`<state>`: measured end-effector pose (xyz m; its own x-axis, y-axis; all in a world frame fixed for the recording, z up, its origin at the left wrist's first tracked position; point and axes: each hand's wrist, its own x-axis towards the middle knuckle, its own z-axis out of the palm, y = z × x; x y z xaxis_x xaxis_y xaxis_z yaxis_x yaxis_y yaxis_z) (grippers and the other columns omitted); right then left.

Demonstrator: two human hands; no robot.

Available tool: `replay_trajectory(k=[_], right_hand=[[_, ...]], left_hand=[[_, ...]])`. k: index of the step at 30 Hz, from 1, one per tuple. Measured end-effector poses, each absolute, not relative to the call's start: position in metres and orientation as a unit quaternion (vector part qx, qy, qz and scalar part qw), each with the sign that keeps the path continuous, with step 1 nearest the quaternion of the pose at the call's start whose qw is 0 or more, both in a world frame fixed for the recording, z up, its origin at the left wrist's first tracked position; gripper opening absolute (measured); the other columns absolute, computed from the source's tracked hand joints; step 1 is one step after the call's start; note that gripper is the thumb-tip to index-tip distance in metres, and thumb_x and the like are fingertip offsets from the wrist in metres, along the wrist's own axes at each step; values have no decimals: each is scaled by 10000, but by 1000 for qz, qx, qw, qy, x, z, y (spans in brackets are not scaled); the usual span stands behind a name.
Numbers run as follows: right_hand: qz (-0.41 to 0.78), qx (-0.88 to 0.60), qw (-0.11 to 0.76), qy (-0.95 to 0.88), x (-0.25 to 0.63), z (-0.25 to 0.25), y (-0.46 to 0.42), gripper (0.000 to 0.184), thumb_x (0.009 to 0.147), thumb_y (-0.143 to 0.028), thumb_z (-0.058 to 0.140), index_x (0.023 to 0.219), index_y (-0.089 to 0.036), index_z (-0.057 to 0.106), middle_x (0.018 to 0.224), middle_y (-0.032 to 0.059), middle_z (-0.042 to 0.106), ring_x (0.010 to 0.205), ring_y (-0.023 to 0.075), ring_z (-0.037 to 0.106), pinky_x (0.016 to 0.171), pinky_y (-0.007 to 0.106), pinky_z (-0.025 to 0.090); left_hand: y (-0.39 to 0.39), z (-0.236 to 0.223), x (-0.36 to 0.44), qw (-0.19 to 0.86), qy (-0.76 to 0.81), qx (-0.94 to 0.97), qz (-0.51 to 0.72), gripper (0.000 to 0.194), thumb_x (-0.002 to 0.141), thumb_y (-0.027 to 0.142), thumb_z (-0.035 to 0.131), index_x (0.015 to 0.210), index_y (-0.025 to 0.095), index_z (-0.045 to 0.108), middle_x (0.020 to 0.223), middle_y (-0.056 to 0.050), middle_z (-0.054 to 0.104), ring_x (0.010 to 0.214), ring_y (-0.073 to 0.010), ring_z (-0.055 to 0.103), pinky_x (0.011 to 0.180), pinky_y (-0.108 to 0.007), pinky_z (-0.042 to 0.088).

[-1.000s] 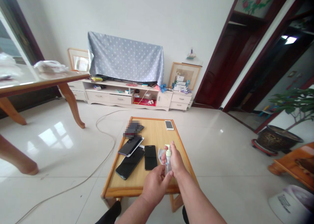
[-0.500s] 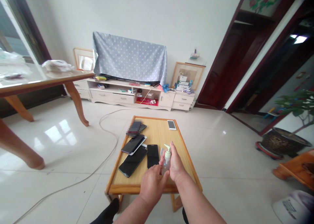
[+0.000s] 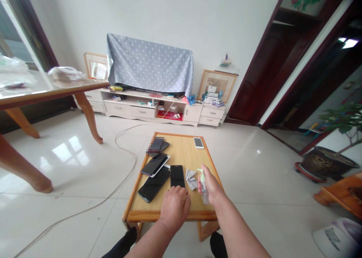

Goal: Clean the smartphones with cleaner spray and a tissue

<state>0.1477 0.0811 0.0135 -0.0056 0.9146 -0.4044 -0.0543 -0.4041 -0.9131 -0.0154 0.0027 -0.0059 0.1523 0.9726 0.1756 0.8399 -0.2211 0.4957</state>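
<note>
A clear pump bottle (image 3: pixel 205 195) with a pale green pump head is in my right hand (image 3: pixel 211 188), fingers wrapped around it and tilted slightly above the small wooden table (image 3: pixel 186 148). My left hand (image 3: pixel 175 202) is curled at the near end of a black phone (image 3: pixel 177 175); its fingertips are hidden, so whatever they hold cannot be made out. Between the phone and the bottle lies a crumpled grey cloth (image 3: pixel 192 179). Left of my hands, a large black phone (image 3: pixel 154 184) lies partly under another dark phone (image 3: pixel 153 165), with white ones showing beneath.
A white phone (image 3: pixel 198 143) lies at the table's far right corner. Dark items, partly pixelated, sit at the far left. A cable (image 3: pixel 113 190) runs over the floor. Beyond stand a white cabinet (image 3: pixel 135 112) and, to the left, a larger table (image 3: pixel 93 86).
My right hand has moved right with the bottle. My left hand has drawn away from the bottle and curled up near the black phone. The grey cloth now shows fully.
</note>
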Motion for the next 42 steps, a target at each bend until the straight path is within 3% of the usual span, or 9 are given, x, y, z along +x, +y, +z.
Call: replay_trajectory(k=[26, 42], right_hand=[[543, -608, 429, -390, 143, 8, 75, 645, 930, -669, 390, 485, -215, 499, 409, 3, 496, 359, 121, 439, 446, 263, 377], [521, -627, 430, -388, 141, 3, 73, 689, 915, -723, 376, 470, -213, 501, 399, 9, 493, 367, 124, 454, 458, 271, 369]], left_hand=[[3, -14, -1, 144, 583, 769, 220, 235, 957, 320, 468, 830, 232, 645, 872, -52, 658, 853, -218, 568, 736, -358, 284], [2, -12, -1, 147, 581, 767, 228, 242, 956, 320, 468, 815, 232, 644, 860, -49, 656, 837, -208, 556, 733, -358, 287]])
